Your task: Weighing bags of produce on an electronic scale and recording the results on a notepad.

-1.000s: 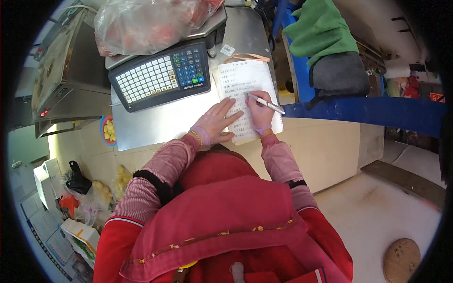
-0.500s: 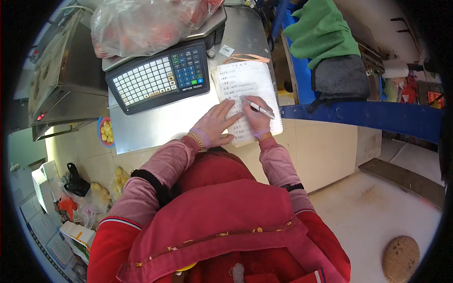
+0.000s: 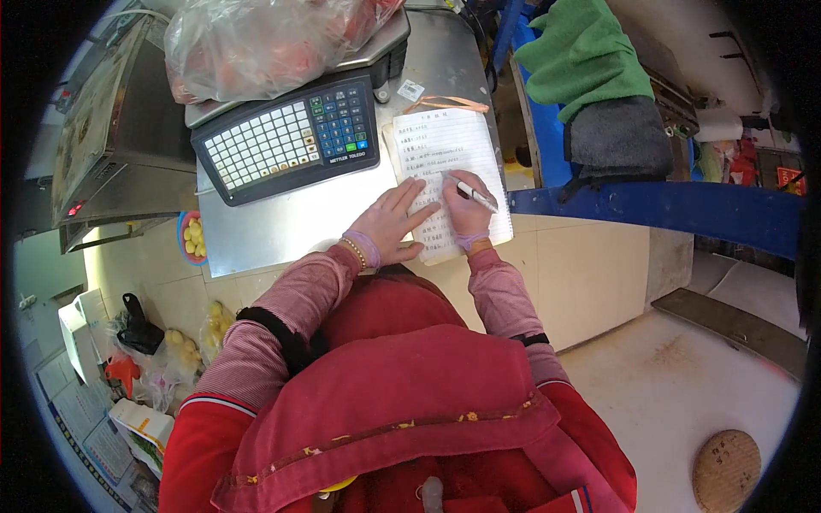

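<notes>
**Writing in a notebook beside the weighing scale**

A steel counter runs across the top of the view, and the biggest thing on it is a weighing scale with a slanted keypad of white and blue keys. A clear plastic bag of reddish goods sits on its platter. To the right of the counter, a green cloth lies folded over a dark grey one on a blue frame.

Just right of the scale, touching its lower corner, lies an open lined notebook, its page filled with handwriting. The left hand lies flat with fingers spread, palm on the counter and fingertips pressing the page's left edge. The right hand rests on the lower part of the page, fingers curled and pinching a white pen, which slants across the paper with its tip on the page.

Down on the floor at lower right sits a round woven mat.
</notes>
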`<action>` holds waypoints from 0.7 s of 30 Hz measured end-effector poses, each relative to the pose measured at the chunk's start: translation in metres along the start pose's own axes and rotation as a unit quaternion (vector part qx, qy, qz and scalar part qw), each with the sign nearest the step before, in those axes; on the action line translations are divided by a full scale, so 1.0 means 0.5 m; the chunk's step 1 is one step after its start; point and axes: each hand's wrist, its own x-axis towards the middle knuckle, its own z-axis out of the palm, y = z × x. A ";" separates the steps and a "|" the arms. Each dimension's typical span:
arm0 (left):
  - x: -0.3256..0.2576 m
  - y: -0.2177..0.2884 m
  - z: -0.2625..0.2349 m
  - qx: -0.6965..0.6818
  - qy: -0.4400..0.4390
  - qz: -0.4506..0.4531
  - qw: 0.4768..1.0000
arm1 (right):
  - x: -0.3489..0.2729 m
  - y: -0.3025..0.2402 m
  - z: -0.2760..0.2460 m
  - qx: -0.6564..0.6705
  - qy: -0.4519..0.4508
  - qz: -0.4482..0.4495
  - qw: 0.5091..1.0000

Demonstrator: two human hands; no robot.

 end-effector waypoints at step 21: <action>-0.012 -0.010 0.000 -0.099 0.073 -0.006 0.992 | 0.001 0.033 0.000 0.308 0.044 0.092 0.946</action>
